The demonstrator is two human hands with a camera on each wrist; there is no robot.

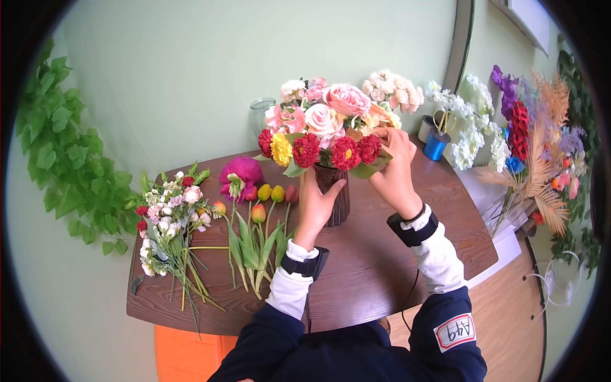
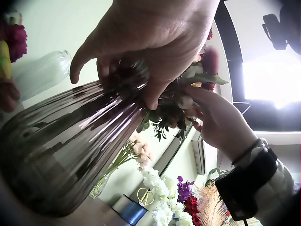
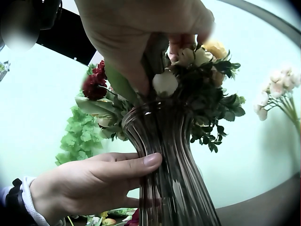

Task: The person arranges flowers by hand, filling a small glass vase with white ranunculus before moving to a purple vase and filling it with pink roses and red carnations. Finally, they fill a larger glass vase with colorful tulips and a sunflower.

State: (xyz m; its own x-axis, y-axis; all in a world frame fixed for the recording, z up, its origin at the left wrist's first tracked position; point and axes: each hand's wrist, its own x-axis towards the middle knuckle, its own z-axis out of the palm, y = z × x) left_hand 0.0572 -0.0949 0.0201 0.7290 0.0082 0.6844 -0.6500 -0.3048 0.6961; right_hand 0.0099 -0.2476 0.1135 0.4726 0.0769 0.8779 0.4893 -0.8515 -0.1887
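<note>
A dark ribbed glass vase [image 1: 338, 202] stands on the table, filled with pink roses [image 1: 323, 120], dark red blooms [image 1: 306, 150] and a yellow one. The left hand [image 1: 313, 202] grips the vase just under its rim; in the right wrist view the thumb of that left hand [image 3: 89, 183] lies along the ribbed glass [image 3: 174, 174]. At the bouquet's right side the right hand [image 1: 394, 170] has its fingers curled among leaves and blooms above the rim. In the right wrist view a white bloom [image 3: 165, 84] is beside the fingers; what they pinch is partly hidden.
Tulips [image 1: 258, 213], a magenta bloom [image 1: 242, 175] and a mixed bunch [image 1: 172, 219] lie on the table's left. Behind the bouquet is a clear glass jar [image 1: 261, 113]. A blue ribbon spool [image 1: 436, 146] and white blossoms [image 1: 468, 149] are at the right.
</note>
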